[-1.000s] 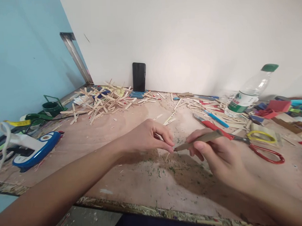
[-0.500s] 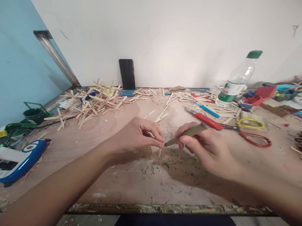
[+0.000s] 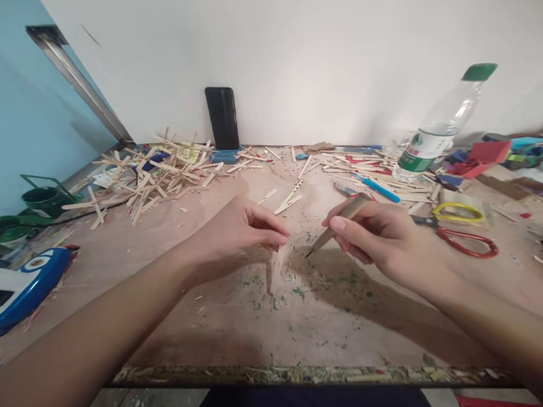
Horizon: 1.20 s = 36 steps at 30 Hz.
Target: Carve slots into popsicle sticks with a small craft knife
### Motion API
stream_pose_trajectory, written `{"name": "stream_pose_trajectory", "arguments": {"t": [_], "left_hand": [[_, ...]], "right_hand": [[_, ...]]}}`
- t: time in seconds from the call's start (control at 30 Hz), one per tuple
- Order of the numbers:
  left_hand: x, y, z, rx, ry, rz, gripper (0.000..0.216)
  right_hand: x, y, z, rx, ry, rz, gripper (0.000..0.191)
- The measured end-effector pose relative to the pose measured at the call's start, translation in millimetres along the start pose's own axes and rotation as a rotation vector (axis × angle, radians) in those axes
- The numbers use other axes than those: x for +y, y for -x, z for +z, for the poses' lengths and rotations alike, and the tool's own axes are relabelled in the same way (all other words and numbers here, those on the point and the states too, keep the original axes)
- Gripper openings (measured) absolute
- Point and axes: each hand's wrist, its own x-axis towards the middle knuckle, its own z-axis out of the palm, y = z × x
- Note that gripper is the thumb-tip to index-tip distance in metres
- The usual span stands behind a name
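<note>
My left hand (image 3: 243, 232) is closed in a pinch over the middle of the table, thumb against fingertips. A pale wooden craft stick (image 3: 280, 258), blurred, hangs down from those fingertips. My right hand (image 3: 372, 232) is closed around a tapered tan tool (image 3: 333, 226), wide at the top and narrowing to a dark point. The tool's tip aims down and left, a short gap from the stick. Just beyond the hands lie several loose craft sticks (image 3: 289, 204), one with dark marks. Green crumbs (image 3: 297, 291) are scattered on the table below.
A heap of craft sticks (image 3: 162, 178) lies back left, near an upright phone (image 3: 223, 118). Toward the right are a plastic bottle (image 3: 424, 146), a blue pen-like tool (image 3: 377, 187) and scissors (image 3: 466, 240). A blue-and-white object (image 3: 36, 286) stands at the left.
The tool in my right hand has drawn away from my left fingertips, opening a gap, and now points more steeply down. The camera view has shifted slightly.
</note>
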Motion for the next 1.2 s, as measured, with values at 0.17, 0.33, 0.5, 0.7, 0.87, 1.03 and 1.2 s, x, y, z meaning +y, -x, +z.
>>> {"name": "stream_pose_trajectory", "arguments": {"t": [0.17, 0.33, 0.5, 0.7, 0.87, 1.03, 1.2], "left_hand": [[2.9, -0.2, -3.0, -0.094, -0.218, -0.055, 0.025], [16.8, 6.9, -13.6, -0.295, -0.556, -0.076, 0.036], [15.3, 13.3, -2.7, -0.419, -0.700, -0.078, 0.027], [5.1, 16.1, 0.4, -0.397, -0.668, -0.068, 0.015], [1.9, 15.6, -0.4, -0.347, -0.605, -0.049, 0.020], [1.7, 12.2, -1.9, -0.311, -0.589, -0.023, 0.023], [2.3, 14.3, -7.5, -0.289, -0.617, -0.014, 0.013]], "right_hand": [[8.7, -5.8, -8.8, -0.010, 0.018, 0.045, 0.058], [8.7, -7.7, -1.5, 0.005, 0.089, 0.089, 0.058], [7.3, -6.3, 3.5, 0.037, 0.162, 0.096, 0.055], [1.8, -4.4, 0.0, -0.001, 0.254, 0.113, 0.042], [3.4, -4.1, -1.6, -0.017, 0.262, 0.074, 0.037], [9.3, -3.3, -2.4, -0.030, 0.224, 0.026, 0.042], [10.4, -2.8, -2.8, -0.035, 0.207, 0.024, 0.039]]}}
